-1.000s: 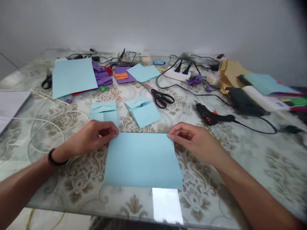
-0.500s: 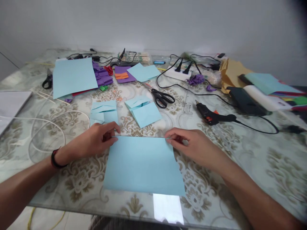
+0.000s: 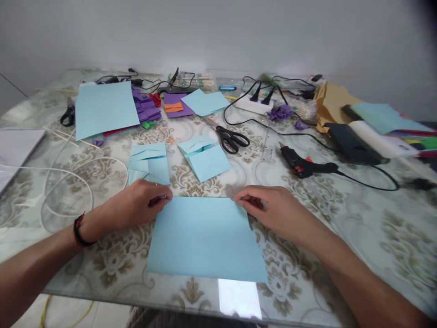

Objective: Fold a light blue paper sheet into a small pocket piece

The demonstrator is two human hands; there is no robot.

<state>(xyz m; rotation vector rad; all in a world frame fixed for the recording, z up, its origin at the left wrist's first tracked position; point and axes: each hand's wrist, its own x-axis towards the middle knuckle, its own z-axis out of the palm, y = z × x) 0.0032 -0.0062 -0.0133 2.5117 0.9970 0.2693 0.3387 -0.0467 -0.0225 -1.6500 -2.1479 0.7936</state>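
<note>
A light blue sheet of paper (image 3: 206, 239) lies near the table's front edge, its far edge between my two hands. My left hand (image 3: 139, 202) pinches the far left corner between thumb and fingers. At the far right corner, my right hand (image 3: 269, 207) holds the sheet in a similar pinch. Just beyond my left hand is a folded light blue piece (image 3: 150, 159). Another folded blue piece (image 3: 206, 161) rests beyond the sheet, beside black-handled scissors (image 3: 232, 139).
A black glue gun (image 3: 305, 165) with its cable lies at the right. Farther back are a white power strip (image 3: 254, 104), purple paper strips (image 3: 146, 107) and a large blue sheet (image 3: 105, 109). White cable loops (image 3: 90, 187) lie at the left, near a second pair of scissors (image 3: 68, 114).
Both hands still hold the far corners. My left hand's fingers have closed more tightly over its corner, and the sheet's near right corner has shifted slightly right and toward me.
</note>
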